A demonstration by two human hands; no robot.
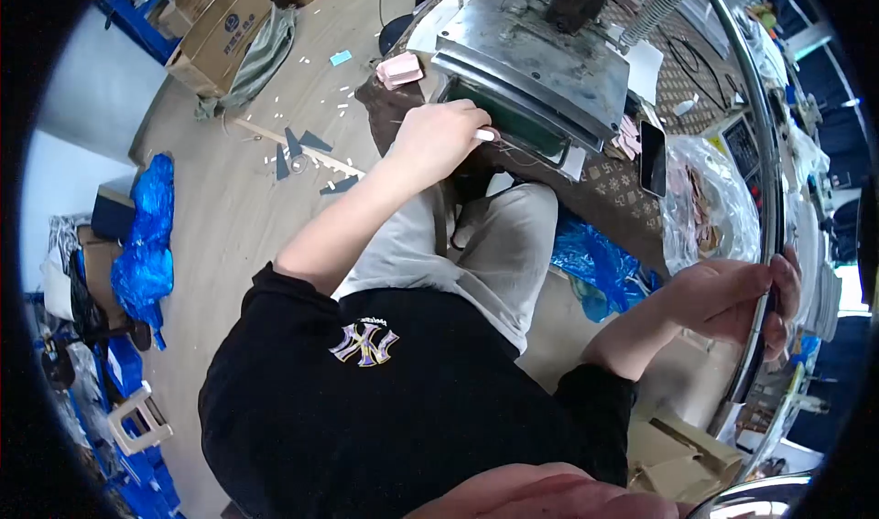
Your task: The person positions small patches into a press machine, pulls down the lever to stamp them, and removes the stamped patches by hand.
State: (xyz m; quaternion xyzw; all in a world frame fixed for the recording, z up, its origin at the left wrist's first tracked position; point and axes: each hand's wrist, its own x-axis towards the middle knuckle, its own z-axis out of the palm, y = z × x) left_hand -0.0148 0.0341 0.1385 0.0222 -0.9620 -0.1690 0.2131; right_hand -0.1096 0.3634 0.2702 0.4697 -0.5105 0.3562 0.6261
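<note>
My left hand (438, 141) is at the front edge of a heavy metal press (540, 57), its fingers curled by the dark green slot under the upper plate. A small white piece (484, 135) shows at its fingertips; whether it is gripped or worn on a finger I cannot tell. Out to the right, my right hand (732, 299) is closed around a long metal lever bar (772, 180) that runs up past the press. A stack of pink pieces (400, 70) lies at the press's left corner.
On the patterned brown cloth (600, 199) lie a black phone (652, 157) and a clear plastic bag (705, 199) with pinkish pieces inside. Dark triangular offcuts (291, 144) and white scraps litter the floor. Cardboard boxes (220, 38) and blue plastic wrap (146, 244) stand at left.
</note>
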